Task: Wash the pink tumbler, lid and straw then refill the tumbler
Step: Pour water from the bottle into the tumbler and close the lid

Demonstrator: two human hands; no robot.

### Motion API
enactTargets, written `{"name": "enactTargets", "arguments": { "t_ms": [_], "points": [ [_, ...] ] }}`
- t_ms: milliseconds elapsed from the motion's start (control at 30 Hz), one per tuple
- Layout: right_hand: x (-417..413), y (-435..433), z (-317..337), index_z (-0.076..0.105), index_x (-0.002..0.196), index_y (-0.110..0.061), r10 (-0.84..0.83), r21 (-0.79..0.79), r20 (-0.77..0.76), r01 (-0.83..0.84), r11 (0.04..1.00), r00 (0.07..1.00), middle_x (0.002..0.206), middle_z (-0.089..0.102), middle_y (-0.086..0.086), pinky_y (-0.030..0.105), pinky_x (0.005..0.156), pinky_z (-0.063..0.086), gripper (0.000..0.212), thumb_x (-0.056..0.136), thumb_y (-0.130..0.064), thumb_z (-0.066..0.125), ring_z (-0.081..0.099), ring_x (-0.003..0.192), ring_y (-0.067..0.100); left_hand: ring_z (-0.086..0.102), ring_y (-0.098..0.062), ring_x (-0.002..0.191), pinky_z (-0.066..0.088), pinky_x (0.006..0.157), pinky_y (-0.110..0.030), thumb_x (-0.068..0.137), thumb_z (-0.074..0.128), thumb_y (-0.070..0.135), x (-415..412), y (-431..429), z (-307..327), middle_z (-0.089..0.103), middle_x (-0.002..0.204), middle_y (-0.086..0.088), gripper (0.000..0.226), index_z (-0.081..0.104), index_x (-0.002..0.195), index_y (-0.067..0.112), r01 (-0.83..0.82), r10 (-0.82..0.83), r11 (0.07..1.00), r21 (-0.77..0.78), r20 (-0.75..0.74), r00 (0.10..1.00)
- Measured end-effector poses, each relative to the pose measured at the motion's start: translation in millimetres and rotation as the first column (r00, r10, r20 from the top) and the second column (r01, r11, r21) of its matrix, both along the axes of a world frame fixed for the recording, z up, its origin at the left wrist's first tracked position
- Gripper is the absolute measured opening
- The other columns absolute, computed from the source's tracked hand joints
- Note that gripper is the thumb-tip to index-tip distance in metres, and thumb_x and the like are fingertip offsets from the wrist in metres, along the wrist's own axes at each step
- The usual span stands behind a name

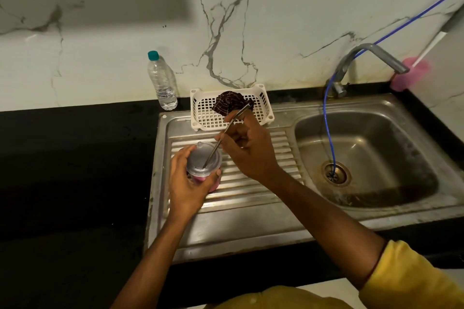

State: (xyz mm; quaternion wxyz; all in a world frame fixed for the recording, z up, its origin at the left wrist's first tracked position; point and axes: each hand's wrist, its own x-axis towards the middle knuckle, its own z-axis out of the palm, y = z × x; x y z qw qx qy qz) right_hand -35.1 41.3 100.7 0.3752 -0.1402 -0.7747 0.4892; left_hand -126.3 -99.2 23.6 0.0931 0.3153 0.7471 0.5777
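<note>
The pink tumbler (pixel 214 184) stands on the ribbed steel drainboard (pixel 251 183), with my left hand (pixel 187 183) wrapped around its side. A clear lid (pixel 204 159) sits on top of it. My right hand (pixel 248 148) pinches a bent metal straw (pixel 227 130) near its middle. The straw's lower end passes into the hole of the lid, and its upper bent end points up and to the right over the basket.
A white plastic basket (pixel 204 114) with a dark patterned cloth (pixel 229 103) stands behind the drainboard. A clear water bottle (pixel 163 81) with a teal cap is on the black counter. The sink basin (pixel 371 158), the tap (pixel 369 57), a blue hose (pixel 326 118) and a pink object (pixel 409 75) lie to the right.
</note>
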Motion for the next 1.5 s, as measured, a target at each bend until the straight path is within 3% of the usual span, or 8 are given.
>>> {"name": "enactTargets", "arguments": {
  "t_ms": [300, 500, 667, 767, 967, 1100, 1267, 1500],
  "points": [
    [-16, -8, -10, 0.067, 0.115, -0.014, 0.118, 0.530, 0.330, -0.287, 0.798, 0.936, 0.084, 0.073, 0.000, 0.020, 0.057, 0.048, 0.035, 0.085, -0.032, 0.062, 0.063, 0.065, 0.011, 0.056, -0.016, 0.123, 0.054, 0.095, -0.054, 0.068, 0.078, 0.043, -3, -2, -5, 0.053, 0.133, 0.000, 0.079, 0.052, 0.138, 0.017, 0.039, -0.040, 0.999, 0.029, 0.035, 0.999],
    [-11, -5, -25, 0.074, 0.108, -0.009, 0.062, 0.476, 0.300, -0.206, 0.855, 0.952, 0.095, 0.076, 0.006, 0.032, 0.073, 0.054, 0.030, 0.079, -0.002, 0.069, 0.069, 0.079, 0.022, 0.053, -0.011, 0.127, 0.053, 0.099, -0.052, 0.070, 0.077, 0.043, -3, -2, -5, 0.049, 0.138, 0.004, 0.080, 0.051, 0.142, 0.019, 0.050, -0.052, 0.998, 0.042, 0.048, 0.997],
    [-2, 2, -28, 0.072, 0.108, -0.008, 0.003, 0.375, 0.267, -0.107, 0.921, 0.964, 0.101, 0.074, 0.007, 0.041, 0.076, 0.058, 0.031, 0.078, -0.014, 0.073, 0.068, 0.088, 0.023, 0.054, -0.016, 0.128, 0.059, 0.092, -0.041, 0.065, 0.091, 0.038, -5, -4, -11, 0.049, 0.141, 0.003, 0.092, 0.047, 0.145, 0.024, 0.066, -0.073, 0.996, 0.059, 0.120, 0.990],
    [-1, 4, -37, 0.059, 0.131, -0.010, 0.035, 0.335, 0.367, -0.168, 0.927, 0.930, 0.124, 0.066, 0.008, 0.037, 0.092, 0.055, 0.067, 0.072, -0.027, 0.087, 0.063, 0.109, 0.021, 0.059, -0.015, 0.123, 0.060, 0.083, -0.028, 0.065, 0.095, 0.019, -2, -10, -17, 0.049, 0.142, 0.013, 0.104, 0.037, 0.149, 0.035, 0.054, -0.067, 0.996, 0.067, 0.213, 0.975],
    [-16, -10, -62, 0.020, 0.158, -0.024, 0.086, 0.140, 0.535, -0.188, 0.972, 0.840, 0.150, 0.045, 0.003, 0.037, 0.105, 0.045, 0.125, 0.060, -0.055, 0.091, 0.048, 0.132, 0.020, 0.067, -0.010, 0.107, 0.057, 0.077, -0.021, 0.064, 0.090, 0.052, -4, -45, -40, 0.061, 0.127, 0.007, 0.081, 0.054, 0.134, 0.032, 0.032, -0.014, 0.993, -0.114, 0.157, 0.987],
    [-26, -17, -65, 0.028, 0.155, -0.030, 0.031, 0.126, 0.535, -0.116, 0.985, 0.844, 0.146, 0.047, -0.004, 0.038, 0.099, 0.051, 0.116, 0.061, -0.050, 0.092, 0.053, 0.126, 0.017, 0.063, -0.004, 0.104, 0.060, 0.085, -0.033, 0.069, 0.087, 0.054, 5, -63, -56, 0.059, 0.121, 0.012, 0.072, 0.057, 0.130, 0.031, 0.047, -0.052, 0.947, -0.317, -0.004, 0.999],
    [-21, -3, -66, 0.047, 0.140, -0.025, -0.055, 0.218, 0.505, -0.066, 0.974, 0.862, 0.132, 0.059, -0.003, 0.033, 0.088, 0.054, 0.093, 0.061, -0.048, 0.092, 0.059, 0.111, 0.014, 0.041, -0.024, 0.138, 0.042, 0.111, -0.047, 0.074, 0.066, 0.075, 21, -67, -80, 0.043, 0.152, -0.002, 0.088, 0.046, 0.146, 0.028, 0.069, -0.190, 0.798, -0.599, -0.141, 0.972],
    [15, 39, -55, 0.050, 0.135, -0.031, -0.090, 0.088, 0.573, 0.048, 0.995, 0.815, 0.128, 0.061, -0.008, 0.035, 0.096, 0.050, 0.088, 0.059, -0.045, 0.092, 0.058, 0.111, 0.012, 0.018, -0.032, 0.152, 0.021, 0.122, -0.054, 0.080, 0.062, 0.071, 30, -63, -91, 0.026, 0.164, -0.010, 0.085, 0.043, 0.149, 0.027, 0.034, -0.243, 0.725, -0.688, -0.210, 0.947]
  ]
}}
